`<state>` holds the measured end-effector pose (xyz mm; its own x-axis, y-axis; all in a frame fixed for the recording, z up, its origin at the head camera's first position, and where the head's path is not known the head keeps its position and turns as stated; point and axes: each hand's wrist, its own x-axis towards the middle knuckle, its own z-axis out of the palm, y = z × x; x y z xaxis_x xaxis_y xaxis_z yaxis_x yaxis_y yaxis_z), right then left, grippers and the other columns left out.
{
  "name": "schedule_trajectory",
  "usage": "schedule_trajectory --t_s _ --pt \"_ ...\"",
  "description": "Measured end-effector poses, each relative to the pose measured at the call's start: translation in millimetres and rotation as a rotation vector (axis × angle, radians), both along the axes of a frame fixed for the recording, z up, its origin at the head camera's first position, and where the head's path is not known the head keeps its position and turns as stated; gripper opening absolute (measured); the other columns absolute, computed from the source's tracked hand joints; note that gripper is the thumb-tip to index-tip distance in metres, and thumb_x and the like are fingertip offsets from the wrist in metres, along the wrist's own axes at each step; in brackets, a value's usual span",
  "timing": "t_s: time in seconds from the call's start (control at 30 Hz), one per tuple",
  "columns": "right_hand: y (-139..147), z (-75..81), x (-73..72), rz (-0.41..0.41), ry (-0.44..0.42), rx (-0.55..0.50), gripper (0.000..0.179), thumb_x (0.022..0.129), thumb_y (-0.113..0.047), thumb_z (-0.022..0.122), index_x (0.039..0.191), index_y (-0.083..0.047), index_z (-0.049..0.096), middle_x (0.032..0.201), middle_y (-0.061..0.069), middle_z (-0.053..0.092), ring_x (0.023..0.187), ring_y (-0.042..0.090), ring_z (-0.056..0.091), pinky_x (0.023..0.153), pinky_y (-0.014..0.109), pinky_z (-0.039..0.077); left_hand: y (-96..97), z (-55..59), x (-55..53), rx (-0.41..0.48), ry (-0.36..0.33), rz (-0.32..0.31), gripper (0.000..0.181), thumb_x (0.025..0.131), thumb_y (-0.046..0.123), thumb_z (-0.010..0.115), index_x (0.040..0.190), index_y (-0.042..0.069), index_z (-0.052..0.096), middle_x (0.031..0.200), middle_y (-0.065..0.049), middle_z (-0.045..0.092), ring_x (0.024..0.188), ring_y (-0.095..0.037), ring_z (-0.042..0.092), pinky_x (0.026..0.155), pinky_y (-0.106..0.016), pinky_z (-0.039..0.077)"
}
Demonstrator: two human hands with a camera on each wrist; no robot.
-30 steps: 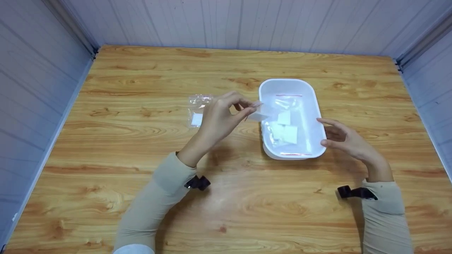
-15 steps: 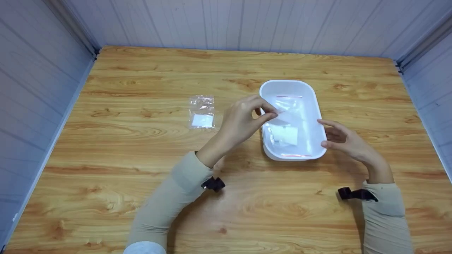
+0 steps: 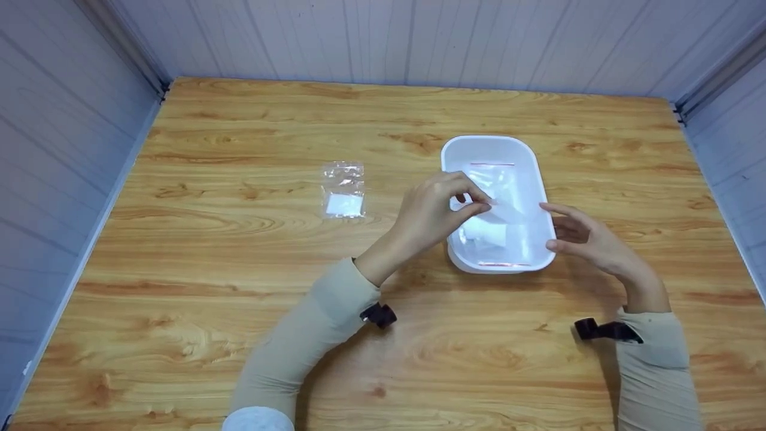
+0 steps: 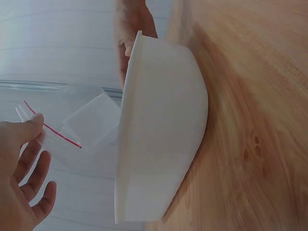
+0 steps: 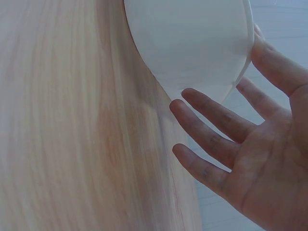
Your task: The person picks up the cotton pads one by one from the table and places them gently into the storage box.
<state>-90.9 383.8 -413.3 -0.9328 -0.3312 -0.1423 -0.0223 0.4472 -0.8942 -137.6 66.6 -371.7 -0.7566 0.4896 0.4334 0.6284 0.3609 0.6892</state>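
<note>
In the head view, my left hand (image 3: pixel 434 206) is over the white plastic tub (image 3: pixel 485 137). It pinches a clear zip bag (image 4: pixel 91 120) by its red-lined top, between thumb and index finger. A white square shows inside that bag, which hangs at the tub's rim in the left wrist view. Relaxed fingers of my right hand (image 3: pixel 589 239) touch the tub's right side, with thumb and index tips at the rim. Inside the tub lie several more clear bags (image 3: pixel 497 175) with red seal lines and white squares, partly hidden by the left hand.
Left of the tub, another clear bag (image 3: pixel 343 188) with a white square lies flat on the wooden table (image 3: pixel 197 287). Pale panelled walls (image 3: pixel 371 42) enclose the table at the back and sides. Each sleeve carries a small black wrist camera (image 3: pixel 378 315).
My left hand has moved right with the pinched bag, from the tub's left edge to over its inside. The bag on the table is now uncovered. My right hand stays at the rim.
</note>
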Motion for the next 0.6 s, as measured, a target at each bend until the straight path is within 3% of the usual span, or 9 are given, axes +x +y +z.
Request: schedule_trajectory --t_s 0.4,0.6 --pt "-1 -0.1 0.5 0.003 -0.010 -0.015 0.063 0.095 -0.002 0.065 0.152 -0.006 0.037 0.139 0.030 0.047 0.116 0.006 0.055 0.089 0.018 0.048 17.8 -19.3 3.3 -0.125 -0.009 -0.039 0.012 0.089 0.029 0.076 0.098 0.021 0.078 0.092 0.012 0.070 0.090 -0.005 0.061 0.072 -0.019 0.046" --pt "1 0.5 0.1 -0.002 -0.004 0.038 0.063 0.096 -0.009 0.065 0.153 -0.010 0.037 0.141 0.031 0.046 0.117 0.003 0.053 0.090 0.016 0.047 18.8 -26.2 3.4 -0.170 -0.004 -0.053 0.016 0.091 0.031 0.073 0.103 0.021 0.077 0.096 0.012 0.070 0.090 -0.004 0.059 0.073 -0.017 0.045"
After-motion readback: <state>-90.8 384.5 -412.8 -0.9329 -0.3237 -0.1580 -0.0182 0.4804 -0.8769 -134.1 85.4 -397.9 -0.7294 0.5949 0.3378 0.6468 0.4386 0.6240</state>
